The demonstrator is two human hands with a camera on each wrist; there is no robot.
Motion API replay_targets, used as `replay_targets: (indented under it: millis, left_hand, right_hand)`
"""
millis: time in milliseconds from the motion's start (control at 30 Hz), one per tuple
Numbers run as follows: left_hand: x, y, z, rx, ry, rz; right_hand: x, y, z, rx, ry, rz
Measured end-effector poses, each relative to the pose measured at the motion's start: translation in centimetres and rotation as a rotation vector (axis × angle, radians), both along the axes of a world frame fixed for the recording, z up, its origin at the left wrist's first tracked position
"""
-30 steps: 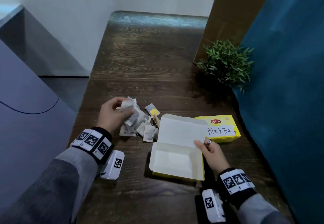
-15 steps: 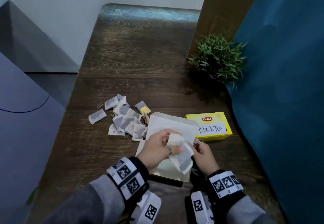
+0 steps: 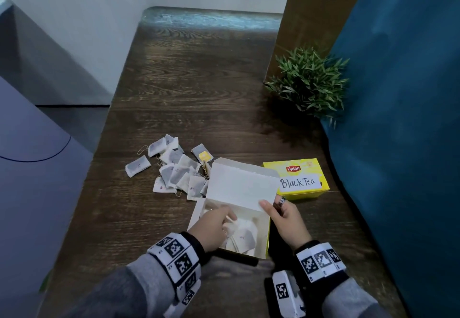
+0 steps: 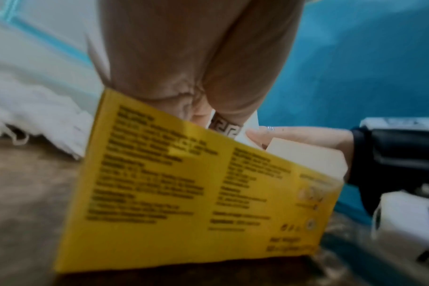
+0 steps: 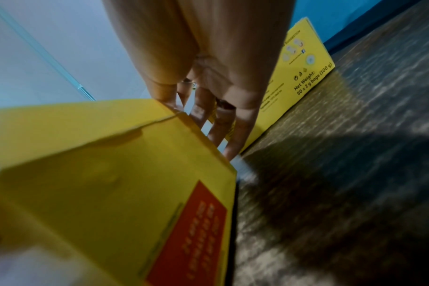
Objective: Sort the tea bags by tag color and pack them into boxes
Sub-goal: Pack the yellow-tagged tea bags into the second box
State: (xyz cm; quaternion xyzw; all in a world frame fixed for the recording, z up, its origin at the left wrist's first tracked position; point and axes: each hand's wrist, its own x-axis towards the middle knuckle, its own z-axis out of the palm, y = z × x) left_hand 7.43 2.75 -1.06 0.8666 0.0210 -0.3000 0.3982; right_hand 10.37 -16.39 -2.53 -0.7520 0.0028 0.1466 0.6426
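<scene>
An open yellow box [image 3: 265, 233] with a white inside stands near the table's front edge, its lid [image 3: 241, 185] raised. My left hand [image 3: 219, 223] reaches into it and grips a bunch of white tea bags [image 3: 245, 239] low in the box. In the left wrist view its fingers [image 4: 196, 67] dip behind the box's printed yellow wall [image 4: 184, 193]. My right hand [image 3: 272, 207] pinches the lid's near right corner. A loose pile of tea bags [image 3: 176, 173] lies left of the box; one shows a yellow tag [image 3: 203, 155].
A shut yellow Lipton box [image 3: 296, 178] labelled "Black Tea" sits right of the open box, also seen in the right wrist view [image 5: 301, 63]. A small green plant [image 3: 308, 81] stands farther back right, against a blue panel [image 3: 398, 118]. Dark wooden table [image 3: 199, 81] extends beyond.
My left hand took a bunch of tea bags from the pile, carried it right and lowered it into the open box. My right hand stayed on the lid.
</scene>
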Motion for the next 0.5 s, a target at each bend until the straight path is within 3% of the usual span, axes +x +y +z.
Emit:
replay_targets:
  millis: [100,167,233,267,333,400,467,500]
  left_hand:
    - [0.3,0.2,-0.1,0.073,-0.039,-0.016]
    - [0.3,0.1,0.6,0.159,-0.08,-0.159]
    - [0.2,-0.1,1.7,0.283,-0.234,-0.32]
    - [0.1,0.2,2.5,0.304,-0.36,-0.322]
    - [0.6,1.3,3.6,0.203,-0.572,-0.096]
    - [1.9,3.6,3.9,0.0,-0.683,0.316]
    - [3.9,6.5,2.7,-0.06,-0.648,0.622]
    - [4.9,7.8,1.7,-0.029,-0.566,0.675]
  right_hand:
    - [0.1,-0.1,0.0,-0.007,-0.007,0.001]
    - [0.2,-0.2,-0.1,-0.032,-0.02,0.011]
    - [0.3,-0.3,0.0,-0.058,-0.034,0.018]
    - [0.3,-0.4,0.0,-0.068,-0.041,0.02]
    - [0.3,-0.7,0.1,-0.091,-0.046,0.024]
    - [0.4,-1.1,0.2,-0.127,-0.049,0.043]
    - [0.5,-1.5,0.3,-0.165,-0.041,0.064]
    - [0.6,-1.7,0.3,-0.182,-0.041,0.072]
